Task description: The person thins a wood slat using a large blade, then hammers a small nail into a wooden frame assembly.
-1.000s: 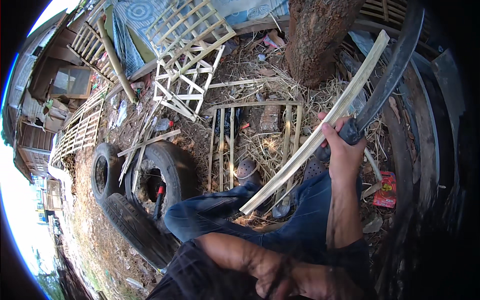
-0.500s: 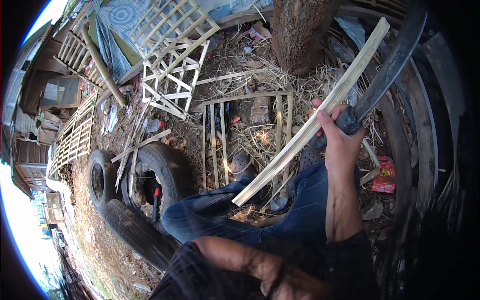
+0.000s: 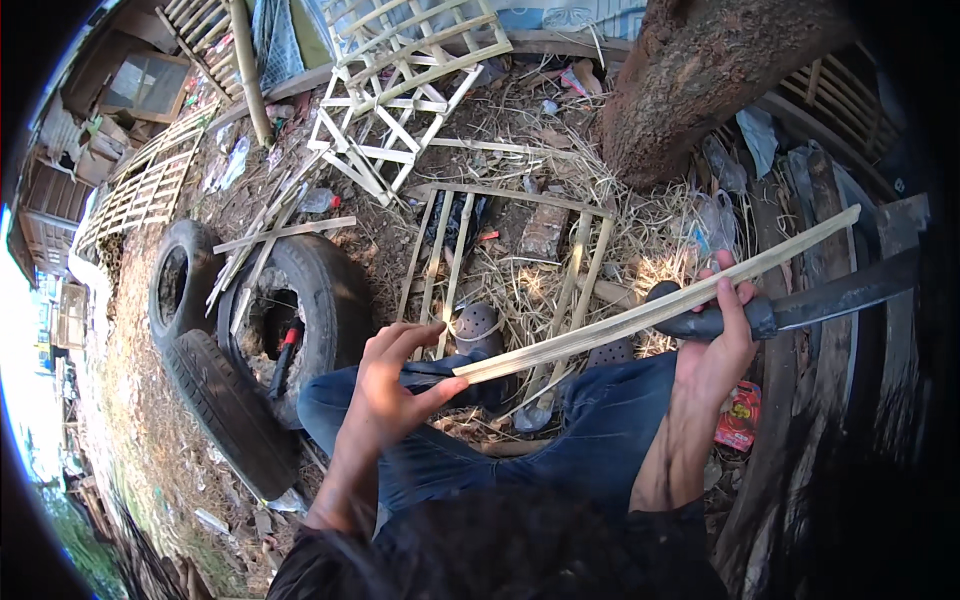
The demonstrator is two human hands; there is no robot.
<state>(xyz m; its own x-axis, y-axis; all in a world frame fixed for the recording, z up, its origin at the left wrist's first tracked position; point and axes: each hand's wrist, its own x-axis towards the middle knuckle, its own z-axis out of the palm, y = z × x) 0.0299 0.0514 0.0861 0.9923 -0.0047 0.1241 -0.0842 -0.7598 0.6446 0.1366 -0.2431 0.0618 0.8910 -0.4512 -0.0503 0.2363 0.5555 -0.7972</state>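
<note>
- The left hand (image 3: 385,385) pinches the near end of a long bamboo strip (image 3: 655,310).
- The right hand (image 3: 715,345) is closed around a dark knife (image 3: 800,305), pressed against the strip, above the knees.

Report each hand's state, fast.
Left hand: pinching the near end of the bamboo strip.
Right hand: shut on the knife handle, the strip lying across it.

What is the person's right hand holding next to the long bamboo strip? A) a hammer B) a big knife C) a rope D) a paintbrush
B: the right hand wraps the dark handle of a big knife, pressed against the bamboo strip.
</note>
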